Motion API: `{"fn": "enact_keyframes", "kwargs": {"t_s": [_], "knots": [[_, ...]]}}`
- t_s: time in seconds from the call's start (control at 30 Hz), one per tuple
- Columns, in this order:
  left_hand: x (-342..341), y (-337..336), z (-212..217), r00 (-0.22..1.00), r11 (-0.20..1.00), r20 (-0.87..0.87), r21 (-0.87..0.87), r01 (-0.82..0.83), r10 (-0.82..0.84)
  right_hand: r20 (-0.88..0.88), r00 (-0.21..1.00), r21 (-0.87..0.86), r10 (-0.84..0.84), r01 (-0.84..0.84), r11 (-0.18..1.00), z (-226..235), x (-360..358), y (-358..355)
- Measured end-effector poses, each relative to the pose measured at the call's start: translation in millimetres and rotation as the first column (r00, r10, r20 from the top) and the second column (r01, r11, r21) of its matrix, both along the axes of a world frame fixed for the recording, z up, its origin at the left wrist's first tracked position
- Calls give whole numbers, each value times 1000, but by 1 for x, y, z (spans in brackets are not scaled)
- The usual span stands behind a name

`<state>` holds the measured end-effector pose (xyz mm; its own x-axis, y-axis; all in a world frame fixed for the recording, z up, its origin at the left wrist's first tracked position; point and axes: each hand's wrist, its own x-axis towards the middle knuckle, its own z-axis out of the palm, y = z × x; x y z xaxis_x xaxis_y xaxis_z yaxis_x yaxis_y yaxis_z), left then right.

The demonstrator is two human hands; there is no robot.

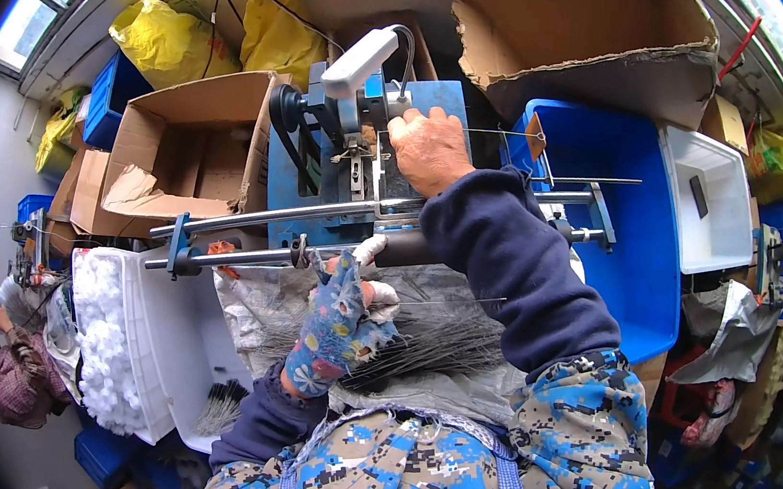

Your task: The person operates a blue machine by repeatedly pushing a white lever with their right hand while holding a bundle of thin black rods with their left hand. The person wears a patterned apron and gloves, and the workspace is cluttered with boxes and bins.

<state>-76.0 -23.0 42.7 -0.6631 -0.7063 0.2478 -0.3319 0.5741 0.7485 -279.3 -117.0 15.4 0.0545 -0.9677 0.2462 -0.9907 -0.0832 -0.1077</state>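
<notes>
Pretty cluttered workshop from my feed, cardboard boxes point(195, 150) behind a blue machine point(342, 171). Right hand point(429, 149) rests clenched on the machine top. Gloved left hand point(336, 327) grips thin dark rods point(439, 339), the bundle fanning out just right of it.

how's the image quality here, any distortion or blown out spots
Head view: strong fisheye, the metal rails bow and the corners go black; the windows at top left are blown out; the right hand and gloved left hand look sharp, evenly lit.
</notes>
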Motion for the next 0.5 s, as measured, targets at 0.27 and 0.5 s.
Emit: {"fn": "enact_keyframes", "kwargs": {"t_s": [0.27, 0.5], "knots": [[-4, 1, 8, 1000, 1000, 14, -12, -19, 19, 30, 1000, 6, -8, 8, 1000, 2, 0, 1], [-4, 4, 7, 999, 997, 14, 61, -50, 49, 69, 998, 37, 13, -16, 999, 0, 0, -4]]}}
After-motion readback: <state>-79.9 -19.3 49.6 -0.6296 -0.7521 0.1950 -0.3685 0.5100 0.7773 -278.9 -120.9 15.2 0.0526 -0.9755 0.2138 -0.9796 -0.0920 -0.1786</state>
